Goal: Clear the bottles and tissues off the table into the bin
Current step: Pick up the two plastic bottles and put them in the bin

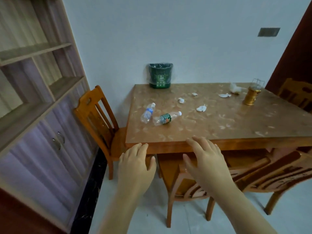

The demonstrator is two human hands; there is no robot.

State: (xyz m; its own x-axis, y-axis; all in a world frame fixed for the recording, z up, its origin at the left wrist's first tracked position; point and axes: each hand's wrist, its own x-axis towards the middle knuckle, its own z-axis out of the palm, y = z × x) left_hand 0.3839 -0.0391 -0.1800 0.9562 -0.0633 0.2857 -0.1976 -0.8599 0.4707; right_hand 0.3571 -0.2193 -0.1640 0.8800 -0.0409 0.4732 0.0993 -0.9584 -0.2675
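Note:
Two empty plastic bottles lie on their sides on the wooden table (219,132): one with a blue label (148,113) and one with a green label (166,118), close together near the left side. Several crumpled white tissues are scattered further back, such as one (201,108), another (181,100) and a third (224,95). A green bin (160,75) with a clear liner stands beyond the table's far left corner. My left hand (135,166) and my right hand (205,159) hover open at the near table edge, holding nothing.
A gold tin (251,97) and a white clump (235,87) sit at the table's far right. Wooden chairs stand at the left side (96,119), under the near edge (194,183) and at the far right (297,93). A shelf cabinet (38,98) lines the left wall.

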